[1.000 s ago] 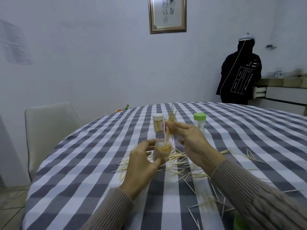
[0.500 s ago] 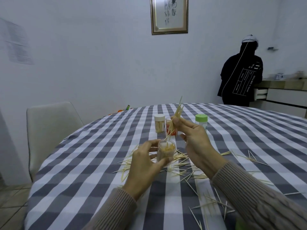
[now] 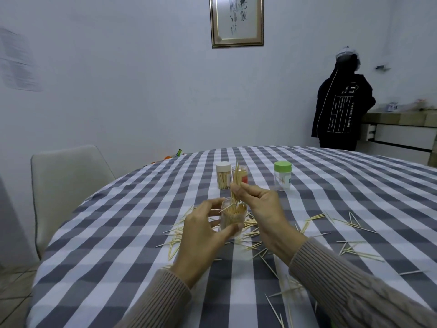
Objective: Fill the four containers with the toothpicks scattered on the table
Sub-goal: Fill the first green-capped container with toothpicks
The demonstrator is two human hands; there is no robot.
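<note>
My left hand (image 3: pixel 203 235) grips a clear open container (image 3: pixel 233 216) that is nearly full of toothpicks and stands above the table. My right hand (image 3: pixel 262 209) pinches a small bundle of toothpicks (image 3: pixel 236 183) upright, its lower ends dipping into that container's mouth. Behind stand three more containers: a white-lidded one (image 3: pixel 223 175) full of toothpicks, a clear one with a red label (image 3: pixel 242 176), and a green-lidded one (image 3: pixel 282 175) with few inside. Loose toothpicks (image 3: pixel 350 247) lie scattered over the checked tablecloth around and to the right of my hands.
The round table (image 3: pixel 118 268) carries a grey and white checked cloth. A pale chair (image 3: pixel 66 185) stands at its left. A person in a black hoodie (image 3: pixel 340 110) stands by a counter with drawers (image 3: pixel 402 133) at the back right.
My right hand has turned the toothpick bundle from a slant to upright and lowered its ends into the container. My left hand kept hold of the container.
</note>
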